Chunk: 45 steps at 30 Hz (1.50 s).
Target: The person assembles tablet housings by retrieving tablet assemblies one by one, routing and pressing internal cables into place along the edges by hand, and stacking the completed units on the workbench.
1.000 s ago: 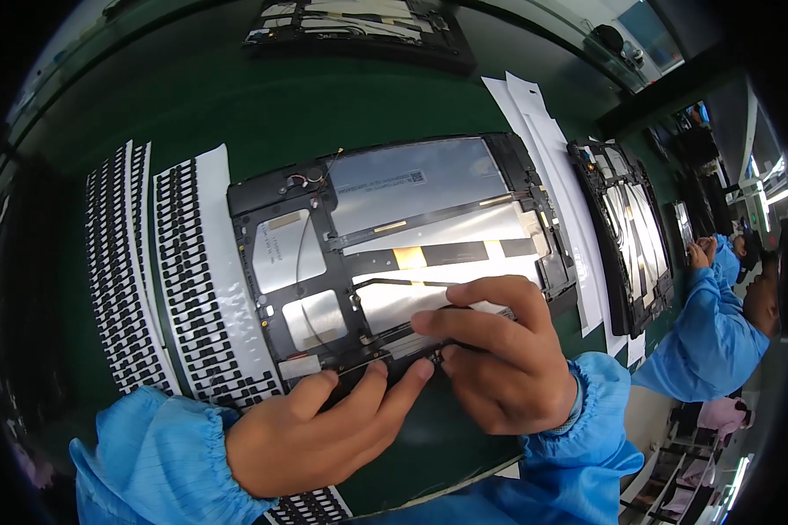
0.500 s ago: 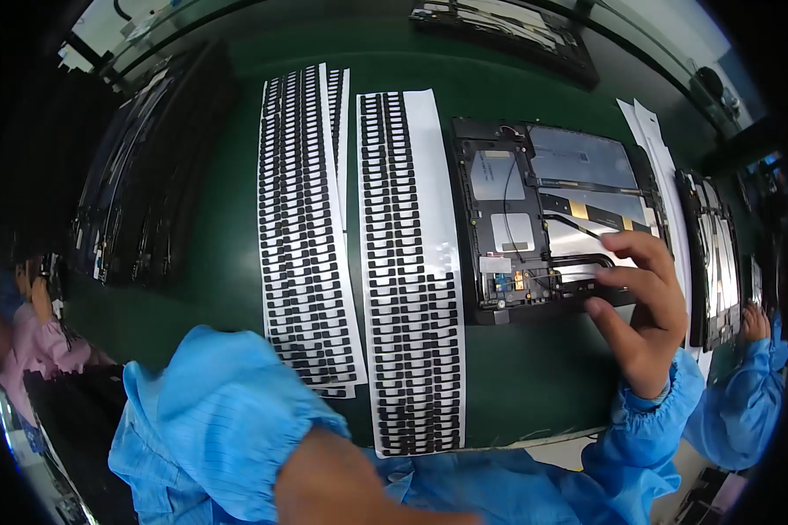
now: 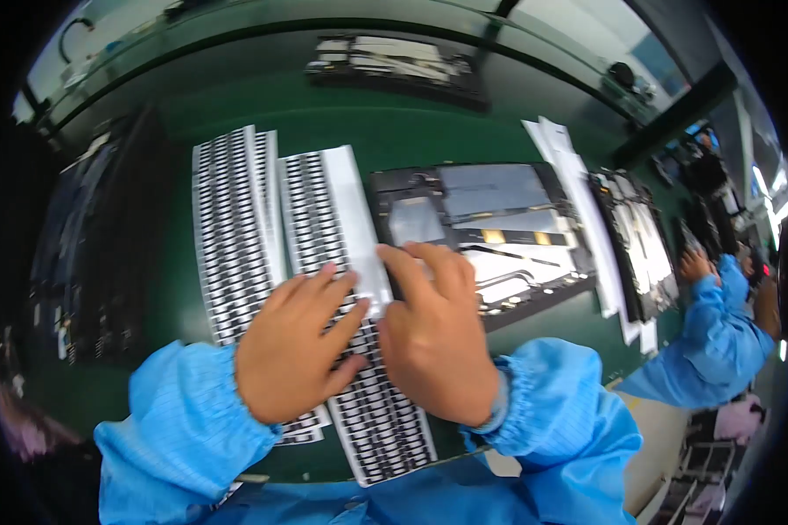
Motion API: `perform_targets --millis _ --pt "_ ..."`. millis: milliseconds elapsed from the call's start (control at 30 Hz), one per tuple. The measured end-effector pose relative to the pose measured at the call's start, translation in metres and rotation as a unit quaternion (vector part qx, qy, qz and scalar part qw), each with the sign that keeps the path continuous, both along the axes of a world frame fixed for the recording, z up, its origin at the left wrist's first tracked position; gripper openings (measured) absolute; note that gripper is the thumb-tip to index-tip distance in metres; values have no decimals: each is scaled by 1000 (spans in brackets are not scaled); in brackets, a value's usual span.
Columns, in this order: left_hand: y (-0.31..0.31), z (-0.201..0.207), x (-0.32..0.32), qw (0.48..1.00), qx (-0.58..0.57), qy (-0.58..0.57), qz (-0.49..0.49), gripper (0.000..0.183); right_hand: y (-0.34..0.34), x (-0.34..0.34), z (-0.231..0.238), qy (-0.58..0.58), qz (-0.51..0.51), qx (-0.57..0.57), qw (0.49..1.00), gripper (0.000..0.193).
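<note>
Left fingers (image 3: 346, 326) and right fingers (image 3: 404, 273) over the black-tabbed white sheet (image 3: 385, 429)

The green table (image 3: 171, 297) carries sheets of black tabs (image 3: 236, 227), white paper strips (image 3: 584, 219) and opened black-framed devices (image 3: 499, 194).

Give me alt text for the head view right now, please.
A worker's left hand and right hand, in blue sleeves, are over a white sheet of small black pieces. An opened device lies to its right on a green table.
</note>
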<state>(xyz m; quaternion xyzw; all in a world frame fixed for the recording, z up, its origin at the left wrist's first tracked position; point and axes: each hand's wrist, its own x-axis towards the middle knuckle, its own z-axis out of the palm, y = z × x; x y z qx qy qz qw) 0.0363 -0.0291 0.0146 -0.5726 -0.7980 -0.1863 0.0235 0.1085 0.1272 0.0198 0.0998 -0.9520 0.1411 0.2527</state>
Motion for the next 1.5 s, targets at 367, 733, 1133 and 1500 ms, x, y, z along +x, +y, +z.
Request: perform_targets --millis 367,733,1133,1500 --pt "6 9 0 999 -30 -15 10 49 38 13 24 47 68 -214 973 10" --pt "110 43 22 984 -38 -23 -175 47 192 78 20 -122 -73 -450 882 4" --pt "119 22 22 974 -104 -36 -196 47 192 66 13 -137 -92 -349 923 2" --pt "119 26 22 974 -108 -19 -199 49 192 66 12 -131 -94 -323 933 3"
